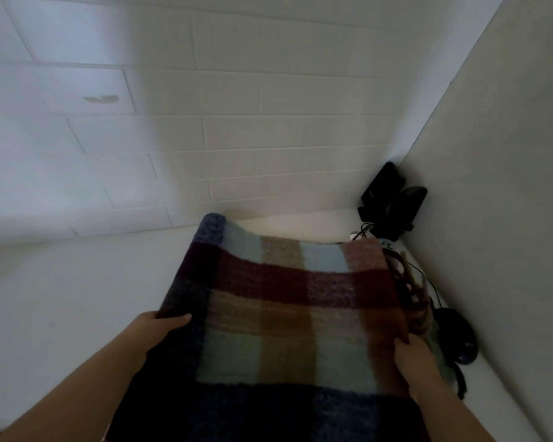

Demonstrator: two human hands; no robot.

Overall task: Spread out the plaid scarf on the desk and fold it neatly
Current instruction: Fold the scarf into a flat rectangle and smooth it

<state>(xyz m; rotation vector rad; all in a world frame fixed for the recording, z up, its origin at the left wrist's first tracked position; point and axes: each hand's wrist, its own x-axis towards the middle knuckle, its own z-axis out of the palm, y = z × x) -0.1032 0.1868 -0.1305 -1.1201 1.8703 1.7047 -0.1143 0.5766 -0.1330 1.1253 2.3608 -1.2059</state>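
On the white desk [61, 298], both hands hold a fuzzy blue, maroon and tan plaid scarf [278, 314]: left hand [160, 330] and right hand [412, 355] each keep a closed grip on a side edge.

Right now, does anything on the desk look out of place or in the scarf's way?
Yes. The plaid scarf lies skewed toward the right wall, and its fringe spills over the cable of the black mouse. Both hands, left and right, grip its side edges.
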